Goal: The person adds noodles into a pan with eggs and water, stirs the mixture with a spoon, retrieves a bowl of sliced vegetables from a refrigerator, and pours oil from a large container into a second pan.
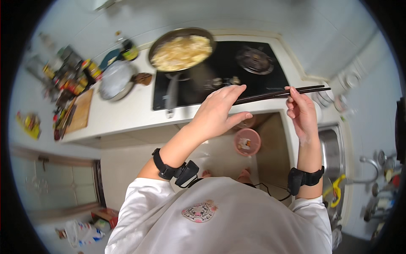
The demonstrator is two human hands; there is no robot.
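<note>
My right hand [303, 106] pinches a pair of dark chopsticks [265, 96] between thumb and fingertips, above the front right corner of the black gas hob [203, 92]. The sticks lie nearly level and point left. Their left ends run up to my left hand [220, 109], whose palm partly hides them. The fingers of my left hand are stretched out, with the thumb apart. On the hob's left burner sits a frying pan [150, 60] full of pale yellow food pieces [184, 52], blurred here. Its metal handle [172, 95] points towards me.
Left of the hob stand a lidded pot [115, 79], a dark sauce bottle [128, 49], a wooden cutting board [81, 111] and several seasoning containers. The right burner [255, 60] is bare. A steel sink [331, 152] lies to the right; a pink bin [248, 142] stands below the counter.
</note>
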